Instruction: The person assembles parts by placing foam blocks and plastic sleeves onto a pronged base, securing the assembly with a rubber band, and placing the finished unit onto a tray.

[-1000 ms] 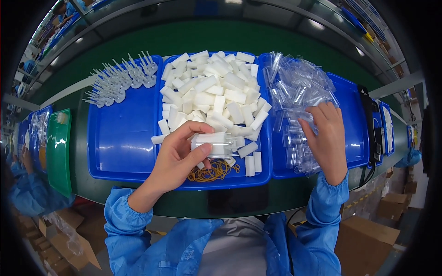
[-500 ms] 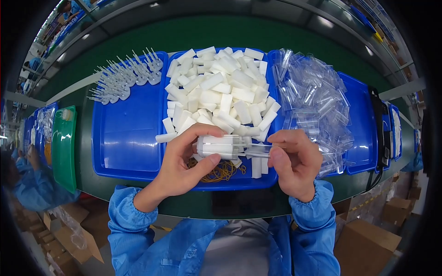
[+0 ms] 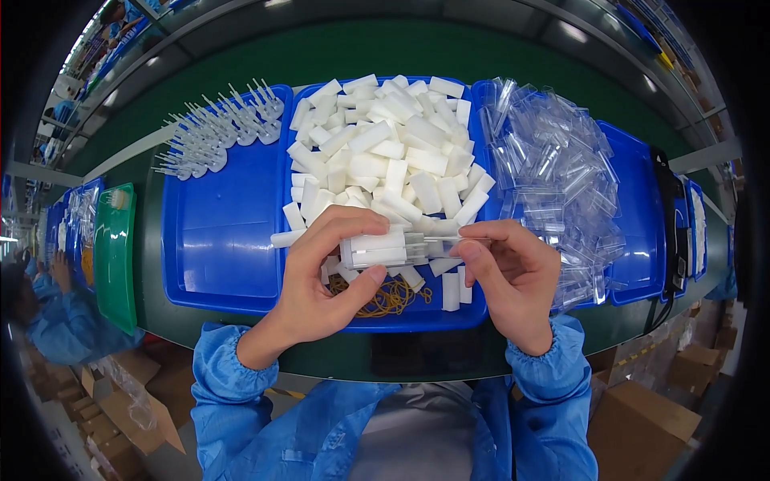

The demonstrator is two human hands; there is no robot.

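Note:
My left hand [image 3: 325, 272] is wrapped around a bundle of white foam blocks [image 3: 381, 249] on a white base, with clear plastic strips along its sides. Thumb and fingers of my right hand [image 3: 513, 276] pinch a clear plastic piece [image 3: 437, 248] at the bundle's right end; its exact shape is hard to make out. Both hands are over the near part of a blue tray [image 3: 479, 309] heaped with white foam blocks [image 3: 393, 144]. Below the bundle, brown rubber bands [image 3: 389, 300] and a few loose foam blocks [image 3: 451, 292] lie in this tray.
To the right, a blue tray [image 3: 638, 216] holds a pile of clear plastic pieces [image 3: 549, 176]. White stemmed parts [image 3: 212, 140] stand at the back of the left blue tray [image 3: 220, 240]. A green tray [image 3: 116, 264] lies further left, near a co-worker's blue sleeve [image 3: 80, 321]. Cardboard boxes [image 3: 642, 433] stand below the table.
My right fingers have moved slightly up and left along the clear plastic piece toward the bundle. My left hand keeps its grip, and the whole view has shifted a little.

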